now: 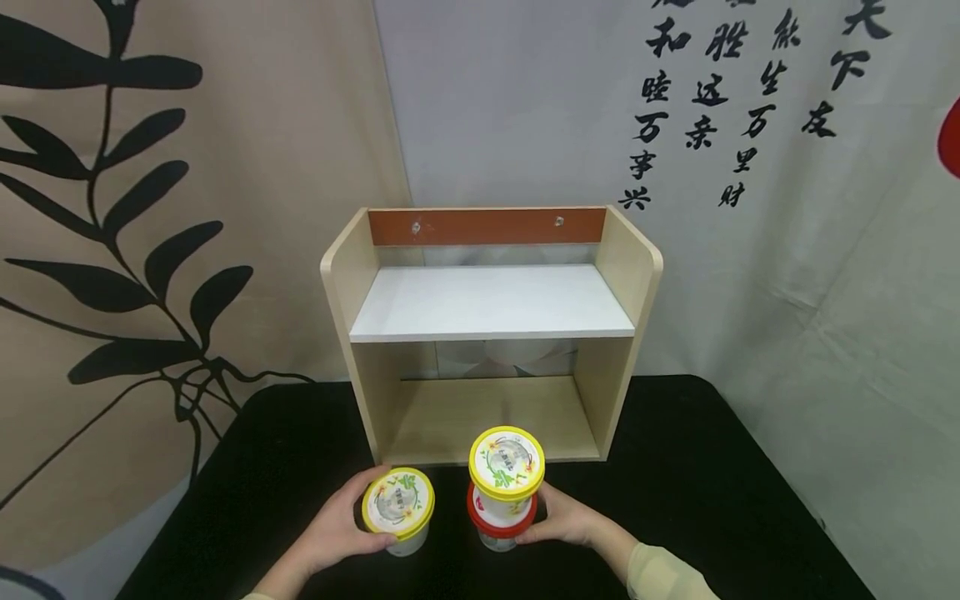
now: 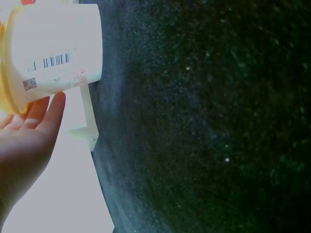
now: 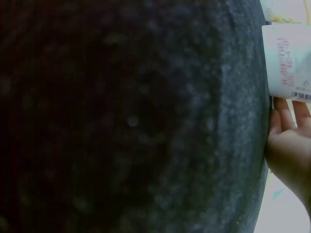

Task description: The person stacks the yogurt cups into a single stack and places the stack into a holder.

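A small white tub with a yellow lid stands at the left, and my left hand grips it with the thumb in front and fingers behind. In the left wrist view its side shows a barcode. To its right is a two-tub stack: a yellow-lidded tub on top of a red-lidded tub. My right hand holds the lower, red-lidded tub from the right side. The right wrist view shows part of a white tub above the right hand.
Behind the tubs stands a wooden shelf unit with a white middle board and a lower board. The black tabletop extends to both sides. A fabric backdrop with printed leaves and characters hangs behind.
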`<control>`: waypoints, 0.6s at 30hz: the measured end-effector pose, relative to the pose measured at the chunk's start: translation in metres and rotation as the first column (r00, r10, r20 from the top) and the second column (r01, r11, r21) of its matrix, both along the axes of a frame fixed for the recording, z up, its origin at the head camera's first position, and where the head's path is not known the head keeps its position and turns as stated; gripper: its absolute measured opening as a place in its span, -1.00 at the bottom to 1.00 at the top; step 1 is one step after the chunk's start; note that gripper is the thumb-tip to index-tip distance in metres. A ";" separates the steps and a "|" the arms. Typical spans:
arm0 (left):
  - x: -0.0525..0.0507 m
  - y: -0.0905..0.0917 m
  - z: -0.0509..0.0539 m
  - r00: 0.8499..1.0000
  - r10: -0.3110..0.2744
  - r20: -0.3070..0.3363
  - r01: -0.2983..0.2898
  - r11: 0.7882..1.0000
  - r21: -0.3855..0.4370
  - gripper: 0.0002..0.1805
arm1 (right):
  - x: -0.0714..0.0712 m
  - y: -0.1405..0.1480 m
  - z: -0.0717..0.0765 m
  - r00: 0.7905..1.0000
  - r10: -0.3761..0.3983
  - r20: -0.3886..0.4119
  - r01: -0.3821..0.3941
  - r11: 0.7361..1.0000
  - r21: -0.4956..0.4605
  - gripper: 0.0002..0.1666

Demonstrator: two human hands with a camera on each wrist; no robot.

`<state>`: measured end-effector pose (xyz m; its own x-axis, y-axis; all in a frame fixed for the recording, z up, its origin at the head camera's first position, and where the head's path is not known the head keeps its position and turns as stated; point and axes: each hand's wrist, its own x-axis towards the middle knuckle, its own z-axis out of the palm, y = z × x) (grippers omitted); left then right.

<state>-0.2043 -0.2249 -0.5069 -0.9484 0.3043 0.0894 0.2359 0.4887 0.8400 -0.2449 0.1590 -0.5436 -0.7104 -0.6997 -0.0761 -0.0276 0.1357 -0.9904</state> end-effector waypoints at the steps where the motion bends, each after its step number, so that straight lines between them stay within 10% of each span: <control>1: 0.000 0.000 0.000 1.000 0.000 -0.002 0.000 1.000 -0.002 0.05 | 0.000 0.000 0.000 1.000 -0.005 0.000 0.005 1.000 0.003 0.02; 18: -0.001 0.007 0.020 0.996 0.013 -0.091 -0.013 1.000 -0.005 -0.02 | 0.002 -0.001 0.002 0.999 -0.033 -0.002 0.033 0.999 0.022 0.02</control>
